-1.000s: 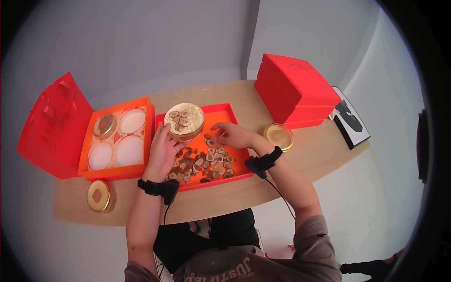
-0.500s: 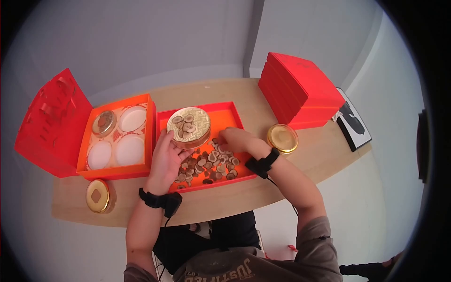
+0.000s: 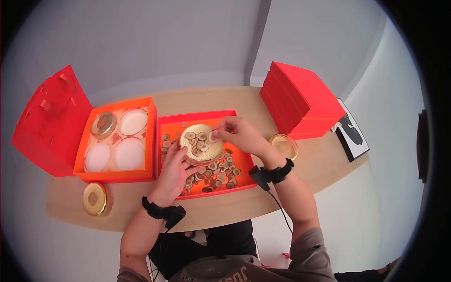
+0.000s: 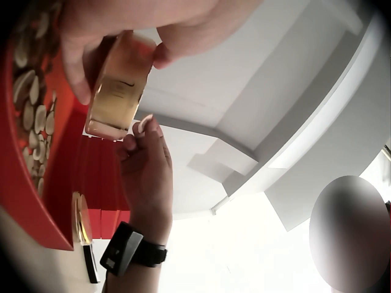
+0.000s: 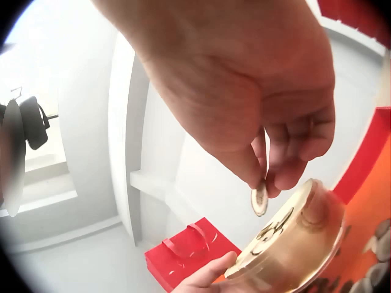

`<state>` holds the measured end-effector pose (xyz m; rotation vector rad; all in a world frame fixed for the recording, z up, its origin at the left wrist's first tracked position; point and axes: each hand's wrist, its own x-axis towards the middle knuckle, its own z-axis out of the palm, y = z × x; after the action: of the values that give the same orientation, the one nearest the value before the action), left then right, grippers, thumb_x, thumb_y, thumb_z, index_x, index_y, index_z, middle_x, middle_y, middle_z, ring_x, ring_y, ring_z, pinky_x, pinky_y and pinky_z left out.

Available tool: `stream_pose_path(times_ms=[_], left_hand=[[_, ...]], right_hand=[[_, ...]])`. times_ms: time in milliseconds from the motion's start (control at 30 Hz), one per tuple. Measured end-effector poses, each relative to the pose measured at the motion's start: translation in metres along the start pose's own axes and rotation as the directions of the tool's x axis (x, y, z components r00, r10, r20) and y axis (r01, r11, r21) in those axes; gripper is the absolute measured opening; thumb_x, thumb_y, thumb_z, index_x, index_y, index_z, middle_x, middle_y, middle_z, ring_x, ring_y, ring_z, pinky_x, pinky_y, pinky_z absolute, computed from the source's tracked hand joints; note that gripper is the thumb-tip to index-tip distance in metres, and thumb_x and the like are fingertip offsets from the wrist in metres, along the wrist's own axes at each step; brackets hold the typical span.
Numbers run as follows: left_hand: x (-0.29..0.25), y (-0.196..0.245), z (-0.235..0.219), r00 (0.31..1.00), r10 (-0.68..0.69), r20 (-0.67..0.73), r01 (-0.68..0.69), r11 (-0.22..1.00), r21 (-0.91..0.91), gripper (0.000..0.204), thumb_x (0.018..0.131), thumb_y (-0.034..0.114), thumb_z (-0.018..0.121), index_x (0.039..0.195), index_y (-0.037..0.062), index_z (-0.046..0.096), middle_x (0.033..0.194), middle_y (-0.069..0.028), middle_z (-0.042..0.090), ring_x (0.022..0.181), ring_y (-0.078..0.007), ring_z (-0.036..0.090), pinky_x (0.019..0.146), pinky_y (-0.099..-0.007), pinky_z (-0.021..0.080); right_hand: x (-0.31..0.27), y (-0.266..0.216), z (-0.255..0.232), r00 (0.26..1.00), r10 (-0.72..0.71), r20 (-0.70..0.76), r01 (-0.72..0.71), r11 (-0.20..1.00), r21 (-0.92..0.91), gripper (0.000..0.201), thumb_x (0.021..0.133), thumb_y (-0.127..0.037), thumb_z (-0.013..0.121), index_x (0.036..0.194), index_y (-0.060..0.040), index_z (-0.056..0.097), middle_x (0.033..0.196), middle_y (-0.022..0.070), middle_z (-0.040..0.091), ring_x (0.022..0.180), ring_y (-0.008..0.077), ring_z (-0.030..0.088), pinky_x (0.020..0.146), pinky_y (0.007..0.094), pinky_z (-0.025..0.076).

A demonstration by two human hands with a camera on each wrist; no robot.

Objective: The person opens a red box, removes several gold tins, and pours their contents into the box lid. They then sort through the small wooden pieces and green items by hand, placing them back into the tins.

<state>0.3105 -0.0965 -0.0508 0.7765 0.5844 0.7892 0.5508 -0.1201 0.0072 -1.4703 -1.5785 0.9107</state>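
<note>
My left hand (image 3: 174, 177) holds a round gold jar (image 4: 119, 91) by its side, tilted over the tray. Several dried round slices, pale with brown rims, lie on its gold patterned face (image 3: 215, 149). Between thumb and fingertips, my right hand (image 3: 244, 136) pinches one more slice (image 5: 259, 200) just above the jar's rim. Below is a shallow red tray (image 3: 174, 127) with an orange floor. A heap of the same slices (image 3: 221, 176) covers its near part, and a smaller group (image 3: 165, 143) lies at its left, partly hidden by the left hand.
Left of the tray stands an open orange gift box (image 3: 115, 176) with round white recesses, one holding a jar (image 3: 103, 123). A gold-lidded jar (image 3: 95, 199) is near the front edge. At right are a clear gold-rimmed round piece (image 3: 284, 145), stacked red boxes (image 3: 303, 98) and a framed picture (image 3: 352, 134).
The right hand has reached down to the slices in the tray and come up over the jar with one. The left hand has brought the jar a little to the right and nearer.
</note>
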Motion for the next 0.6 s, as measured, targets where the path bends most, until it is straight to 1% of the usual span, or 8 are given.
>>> stream_pose_path(times_ms=[67,133,167,267,333,367,433,600], left_hand=[[0.002,-0.002,-0.001,1.0,-0.025,-0.012,0.025,0.999,-0.035,0.05,0.108,0.025,0.05,0.153,0.0109,0.032,0.145,-0.0126,0.05,0.132,-0.0261,0.055,0.1,-0.0479,0.053],[0.003,-0.003,-0.002,1.0,-0.016,-0.021,0.016,0.999,-0.039,0.051,0.107,0.026,0.05,0.152,0.0109,0.033,0.144,-0.0126,0.05,0.131,-0.0257,0.055,0.1,-0.0475,0.053],[0.002,-0.002,-0.003,0.999,-0.007,-0.033,0.005,0.999,-0.05,0.051,0.106,0.027,0.051,0.151,0.0109,0.034,0.144,-0.0126,0.05,0.131,-0.0254,0.055,0.101,-0.0472,0.052],[0.007,-0.004,-0.01,0.997,0.037,-0.067,-0.042,0.995,-0.086,0.04,0.104,0.032,0.051,0.139,0.0141,0.045,0.142,-0.0081,0.055,0.13,-0.0217,0.054,0.105,-0.0466,0.046],[0.006,-0.004,-0.01,0.993,0.055,-0.102,-0.063,0.994,-0.085,0.04,0.104,0.032,0.05,0.14,0.0143,0.045,0.141,-0.0079,0.055,0.13,-0.0219,0.055,0.104,-0.0461,0.046],[0.007,-0.003,-0.01,0.988,0.084,-0.129,-0.094,0.993,-0.072,0.04,0.104,0.032,0.05,0.14,0.0144,0.045,0.141,-0.0078,0.055,0.129,-0.0221,0.055,0.103,-0.0456,0.047],[0.006,-0.003,-0.011,0.988,0.092,-0.122,-0.102,0.992,-0.079,0.042,0.104,0.03,0.049,0.143,0.0135,0.043,0.141,-0.0086,0.054,0.129,-0.0224,0.055,0.103,-0.0454,0.048],[0.008,-0.004,-0.011,0.984,0.111,-0.136,-0.123,0.989,-0.08,0.04,0.104,0.03,0.049,0.14,0.0144,0.045,0.139,-0.0073,0.057,0.126,-0.0226,0.058,0.101,-0.0454,0.049]], right_hand=[[0.002,-0.001,0.0,0.999,0.03,0.019,-0.028,0.996,-0.086,0.016,0.099,-0.014,0.067,0.104,0.0009,0.067,0.095,0.0054,0.073,0.085,0.0125,0.067,0.081,0.0289,0.054],[0.005,0.005,0.001,0.99,-0.112,-0.083,0.097,0.981,-0.167,0.018,0.099,-0.018,0.067,0.104,-0.0005,0.07,0.092,0.0051,0.072,0.081,0.0127,0.066,0.079,0.0303,0.054],[0.006,0.01,-0.001,0.991,-0.114,-0.076,0.1,0.981,-0.166,0.018,0.099,-0.018,0.067,0.104,-0.0005,0.07,0.092,0.0051,0.072,0.081,0.0127,0.066,0.079,0.0303,0.054],[0.007,0.03,-0.015,0.991,0.013,-0.13,-0.029,0.992,-0.12,0.02,0.097,-0.018,0.068,0.108,-0.0018,0.071,0.092,0.0061,0.072,0.082,0.0133,0.066,0.079,0.0314,0.054],[0.003,0.04,-0.02,0.997,0.073,0.0,-0.067,0.911,-0.408,0.026,0.094,-0.018,0.068,0.116,-0.0033,0.069,0.1,0.0091,0.073,0.089,0.0186,0.068,0.083,0.034,0.054],[0.003,0.042,-0.02,0.997,0.075,-0.001,-0.069,0.909,-0.411,0.026,0.094,-0.018,0.068,0.116,-0.0033,0.069,0.1,0.0091,0.073,0.089,0.0186,0.068,0.083,0.034,0.054],[0.0,0.046,-0.013,0.943,0.259,0.21,-0.112,0.84,-0.531,0.035,0.092,-0.024,0.069,0.121,-0.0049,0.066,0.113,0.0149,0.072,0.104,0.0303,0.068,0.091,0.0398,0.054],[-0.001,0.05,0.006,0.896,0.299,0.327,-0.069,0.824,-0.562,0.038,0.09,-0.024,0.072,0.124,-0.0091,0.066,0.115,0.0133,0.072,0.107,0.0308,0.069,0.092,0.04,0.054]])
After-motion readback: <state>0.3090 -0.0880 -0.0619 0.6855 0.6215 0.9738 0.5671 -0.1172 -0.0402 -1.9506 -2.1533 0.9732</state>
